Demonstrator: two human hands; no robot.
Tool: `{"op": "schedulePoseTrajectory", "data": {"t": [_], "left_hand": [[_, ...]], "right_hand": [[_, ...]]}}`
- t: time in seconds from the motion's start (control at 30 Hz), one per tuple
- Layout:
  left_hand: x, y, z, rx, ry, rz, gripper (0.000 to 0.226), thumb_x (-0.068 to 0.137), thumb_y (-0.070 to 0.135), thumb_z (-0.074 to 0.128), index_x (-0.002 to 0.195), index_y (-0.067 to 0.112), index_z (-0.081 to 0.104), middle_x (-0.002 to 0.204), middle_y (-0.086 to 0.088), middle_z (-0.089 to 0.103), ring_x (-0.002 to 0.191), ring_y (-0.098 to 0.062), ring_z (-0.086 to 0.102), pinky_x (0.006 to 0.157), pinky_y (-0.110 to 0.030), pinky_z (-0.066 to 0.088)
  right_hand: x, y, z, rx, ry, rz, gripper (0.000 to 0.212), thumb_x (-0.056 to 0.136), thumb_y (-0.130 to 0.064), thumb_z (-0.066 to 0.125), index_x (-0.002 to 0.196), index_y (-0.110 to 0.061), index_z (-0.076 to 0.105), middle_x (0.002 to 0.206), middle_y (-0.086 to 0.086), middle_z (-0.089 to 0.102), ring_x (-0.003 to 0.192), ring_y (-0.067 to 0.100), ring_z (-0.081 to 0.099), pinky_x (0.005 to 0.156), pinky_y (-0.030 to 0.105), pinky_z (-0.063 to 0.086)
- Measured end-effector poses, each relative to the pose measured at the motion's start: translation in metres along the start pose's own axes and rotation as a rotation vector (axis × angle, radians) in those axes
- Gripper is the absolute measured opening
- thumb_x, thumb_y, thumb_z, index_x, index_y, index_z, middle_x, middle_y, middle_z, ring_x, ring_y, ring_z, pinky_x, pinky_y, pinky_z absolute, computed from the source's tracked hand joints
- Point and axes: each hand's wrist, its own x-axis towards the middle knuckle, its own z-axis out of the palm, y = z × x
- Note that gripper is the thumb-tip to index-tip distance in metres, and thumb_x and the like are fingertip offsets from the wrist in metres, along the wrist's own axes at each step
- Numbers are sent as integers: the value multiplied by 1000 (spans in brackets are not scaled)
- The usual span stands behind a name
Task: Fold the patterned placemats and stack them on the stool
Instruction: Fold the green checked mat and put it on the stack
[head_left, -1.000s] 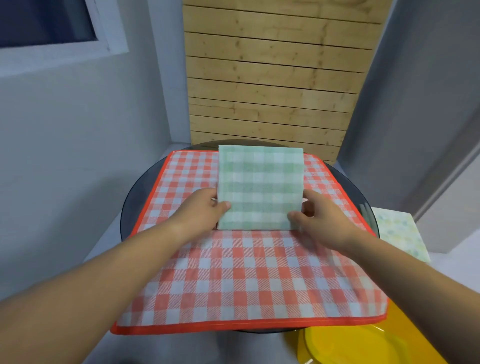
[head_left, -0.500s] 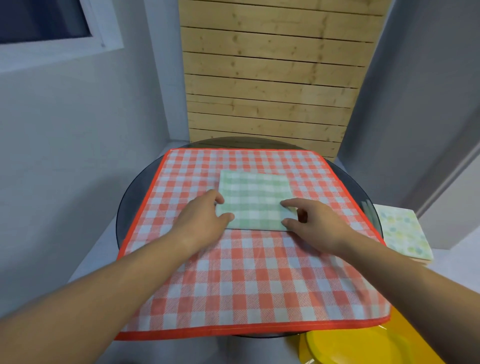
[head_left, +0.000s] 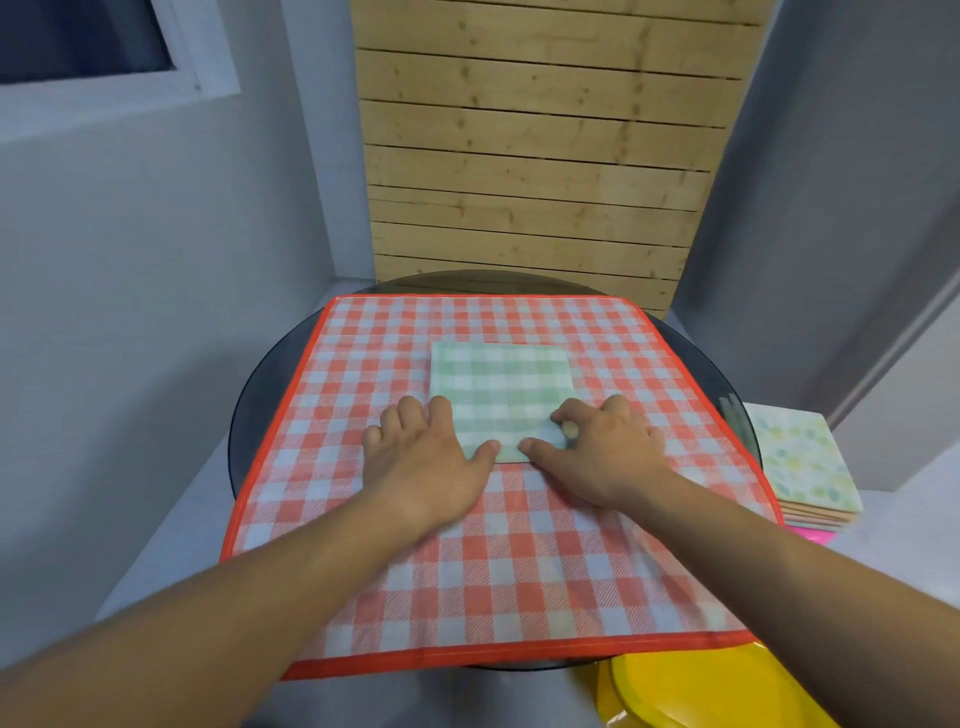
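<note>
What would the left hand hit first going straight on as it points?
Likely the green checked placemat: the left hand has its thumb on it, fingers at its left edge. Beyond lies only red checked cloth.

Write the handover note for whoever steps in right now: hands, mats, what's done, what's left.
Left hand: flat, fingers spread, pressing the green mat's near left edge.
Right hand: on the mat's near right corner, fingers bent; I cannot tell if it pinches.
Green mat: folded into a square, lying on the red cloth that covers the table.
Stack: folded mats at the right, on something pink, probably the stool.
Done: green mat folded.
Left: put it on the stack; the red cloth may need folding too.
</note>
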Motion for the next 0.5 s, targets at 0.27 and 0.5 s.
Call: {"op": "schedulePoseTrajectory", "data": {"t": [0.27, 0.5], "left_hand": [[-2, 7, 18, 36, 15, -26, 79, 95, 70, 8, 153, 18, 12, 164, -12, 0, 150, -33, -1, 120, -50, 5], [6, 1, 14, 18, -149, -14, 77, 93, 73, 3, 155, 33, -20, 162, -11, -30, 149, -28, -30, 119, -53, -17]], "right_hand": [[-14, -16, 24, -32, 209, -2, 64, 86, -75, 25, 125, -27, 44, 120, 4, 41, 111, 25, 38, 96, 42, 32], [-13, -8, 23, -16, 201, -9, 69, 84, -81, 27, 130, -33, 44, 126, 3, 42, 116, 23, 39, 101, 41, 33]]}}
